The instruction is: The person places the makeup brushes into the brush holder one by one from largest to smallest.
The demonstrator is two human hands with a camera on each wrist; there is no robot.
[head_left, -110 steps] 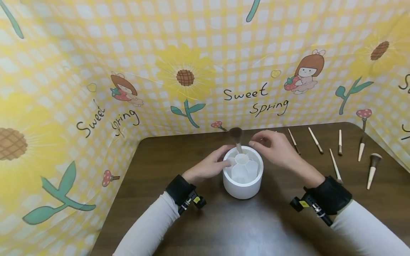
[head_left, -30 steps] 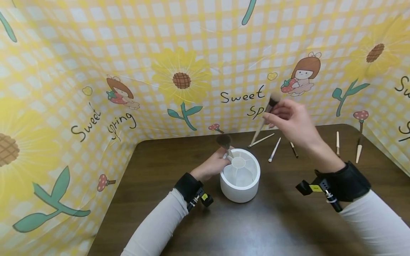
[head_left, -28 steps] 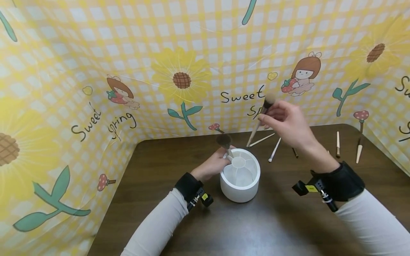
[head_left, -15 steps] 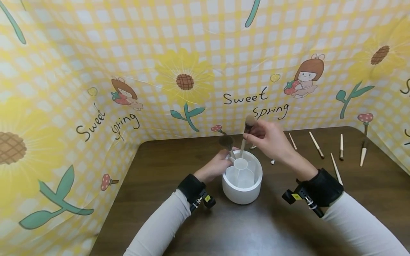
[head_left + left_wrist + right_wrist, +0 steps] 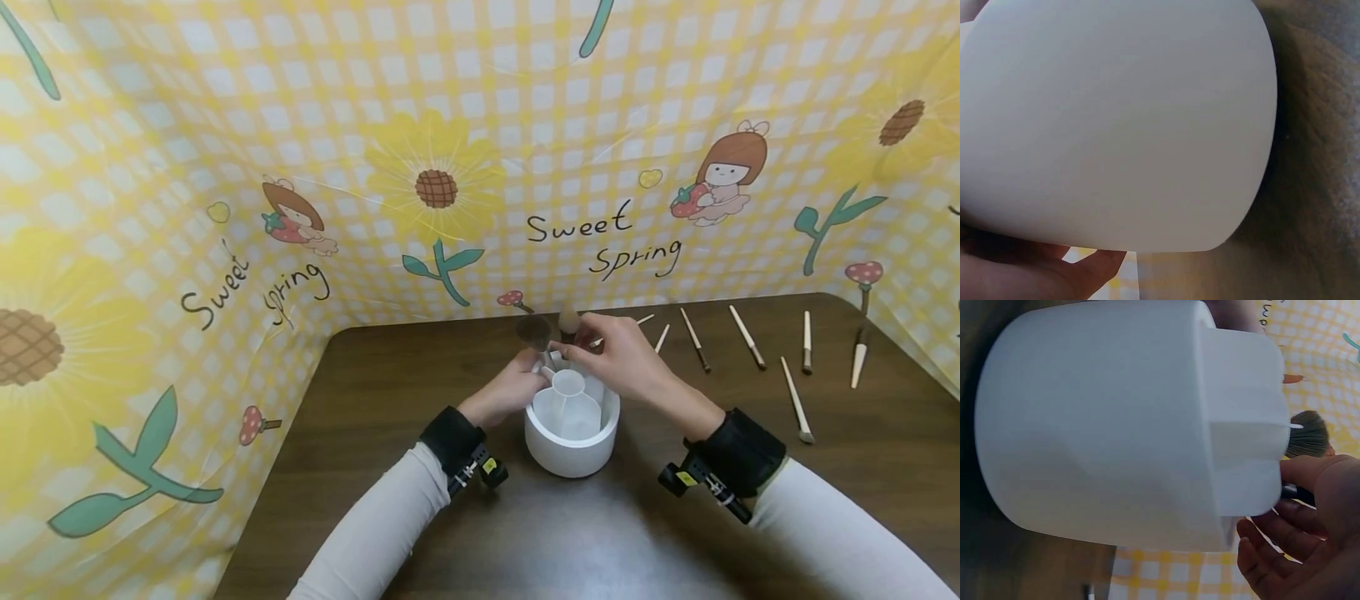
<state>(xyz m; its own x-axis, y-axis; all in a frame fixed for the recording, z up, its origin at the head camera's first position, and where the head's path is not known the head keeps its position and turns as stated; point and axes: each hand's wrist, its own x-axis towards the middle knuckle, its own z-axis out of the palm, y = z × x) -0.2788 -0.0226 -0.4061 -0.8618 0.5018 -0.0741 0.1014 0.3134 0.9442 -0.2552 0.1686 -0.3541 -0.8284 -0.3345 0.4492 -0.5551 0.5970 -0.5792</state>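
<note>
Currently the pale-bristled brush (image 5: 569, 323) is pinched by the right grip (image 5: 626, 354), with no more than the brush's thickness left between thumb and fingers; it is carried at the far side of the white pot (image 5: 572, 457), nearly upright, bristles uppermost, its dark ferrule at the fingertips. The handle is hidden below; by its line it is judged to be aimed down behind the near wall of the white insert (image 5: 1244, 450), whose lobes are seen standing above the pot's rim; whether it is seated in a compartment cannot be told. On this the placing is judged to turn: long axis kept parallel to the pot's own, the right grip being the nearer.

At the pot's far left, the edge is held by the left grip (image 5: 506, 392), fingers curled round it; whether insert or rim is pressed by the thumb is unclear; just above that hand, the dark-bristled brush (image 5: 534, 332) is seen leaning outward; right of the pot, loose brushes (image 5: 797, 400) are spread on the counter (image 5: 442, 517).
</note>
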